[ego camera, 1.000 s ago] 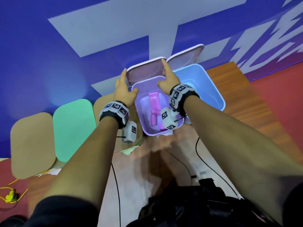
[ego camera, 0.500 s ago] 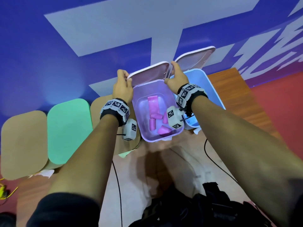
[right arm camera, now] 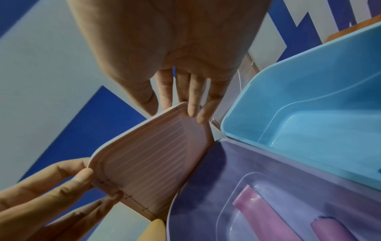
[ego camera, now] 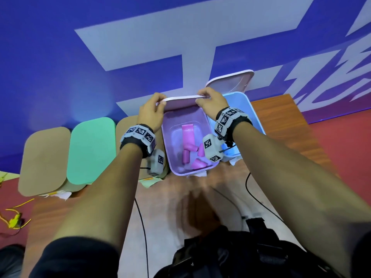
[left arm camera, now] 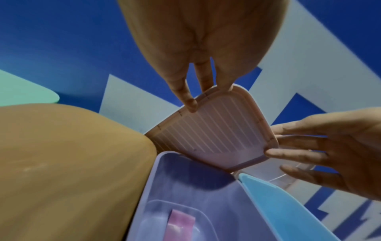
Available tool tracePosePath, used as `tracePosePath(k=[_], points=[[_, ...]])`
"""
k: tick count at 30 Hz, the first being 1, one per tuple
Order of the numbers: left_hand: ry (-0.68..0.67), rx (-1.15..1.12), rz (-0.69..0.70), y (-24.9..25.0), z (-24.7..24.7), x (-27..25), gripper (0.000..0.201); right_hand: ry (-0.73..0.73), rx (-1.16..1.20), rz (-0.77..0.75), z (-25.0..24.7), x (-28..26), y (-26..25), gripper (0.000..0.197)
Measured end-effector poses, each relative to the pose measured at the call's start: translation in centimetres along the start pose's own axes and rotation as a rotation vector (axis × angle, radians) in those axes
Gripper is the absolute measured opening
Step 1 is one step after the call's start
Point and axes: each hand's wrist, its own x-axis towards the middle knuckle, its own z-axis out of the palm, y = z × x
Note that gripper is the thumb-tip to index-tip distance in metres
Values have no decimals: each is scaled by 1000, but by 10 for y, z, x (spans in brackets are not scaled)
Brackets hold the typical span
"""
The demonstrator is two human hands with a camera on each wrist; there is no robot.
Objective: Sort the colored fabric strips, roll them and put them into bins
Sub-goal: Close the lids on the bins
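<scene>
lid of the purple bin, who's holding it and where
Both hands hold the lid by its raised free edge: left hand at the left corner, right hand at the right corner.

A row of plastic bins fills the frame's middle. The open lilac plastic bin (ego camera: 208, 125) sits centre, pink rolled fabric strips (ego camera: 188, 146) inside it. The open light-blue plastic bin (ego camera: 253, 111) touches its right; the tan-lidded bin (ego camera: 125, 127), green-lidded bin (ego camera: 91, 151) and second tan-lidded bin (ego camera: 43, 159) extend left.
</scene>
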Motion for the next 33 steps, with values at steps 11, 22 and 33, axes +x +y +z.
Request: tracePosePath(k=[11, 22, 33], points=[[-59, -157, 47, -1, 4, -50, 11, 150, 13, 46, -2, -45, 8, 14], [-254, 139, 90, -17, 12, -87, 66, 173, -4, 163, 1, -80, 19, 10], [-282, 167, 55, -34, 24, -117, 59, 41, -55, 283, 9, -112, 48, 56]])
